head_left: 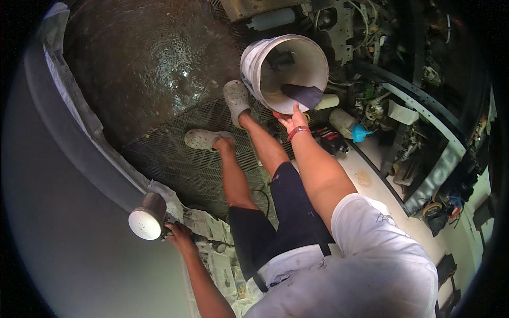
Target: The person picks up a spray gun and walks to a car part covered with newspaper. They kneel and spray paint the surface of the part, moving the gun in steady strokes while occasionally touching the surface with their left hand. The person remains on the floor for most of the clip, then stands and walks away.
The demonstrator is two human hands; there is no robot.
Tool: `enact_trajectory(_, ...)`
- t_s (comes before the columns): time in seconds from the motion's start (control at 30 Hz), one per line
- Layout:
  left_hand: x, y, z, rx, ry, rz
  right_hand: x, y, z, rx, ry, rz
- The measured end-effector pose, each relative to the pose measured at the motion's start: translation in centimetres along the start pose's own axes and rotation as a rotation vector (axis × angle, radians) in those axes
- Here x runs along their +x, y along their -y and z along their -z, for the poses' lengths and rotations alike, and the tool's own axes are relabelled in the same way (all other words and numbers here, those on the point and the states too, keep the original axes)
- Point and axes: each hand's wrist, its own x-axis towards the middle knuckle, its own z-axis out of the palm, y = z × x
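My left hand [181, 237] is closed around the handle of a spray gun [199, 239], beside a large smooth grey panel. The gun's metal cup [148, 216], with a pale round end, points to the left. My right arm stretches forward, a red band at the wrist. At its end my right hand [293, 121] grips the near rim of a white bucket [257, 74], whose open mouth tilts toward me. Over that rim, by my fingertips, lies a dark cloth [303, 96]. Some fingers are hidden below the bucket. A small dark thing [281, 61] shows inside it.
The curved grey panel [106, 254] fills the left, edged with masking newspaper [220, 265]. Wet floor [159, 58] and dark grating [175, 153] lie ahead, under my clog-shod feet. On the right are a metal frame [440, 122], a blue funnel [361, 133], a dark bottle [330, 140] and cluttered parts.
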Motion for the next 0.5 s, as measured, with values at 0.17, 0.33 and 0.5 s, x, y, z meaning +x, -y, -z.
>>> enact_trajectory(0.17,0.0,-1.8,-1.7,0.093,0.075,0.022,0.0,1.0,-0.9,-0.058,-0.153,0.174)
enact_trajectory(0.33,0.4,-3.2,-2.2,0.207,0.090,-0.034,1.1,7.3,5.0,-0.390,-0.191,0.318)
enact_trajectory(0.5,0.5,-4.8,-1.4,0.352,0.194,-0.020,8.7,11.0,11.2,-0.722,-0.196,0.445)
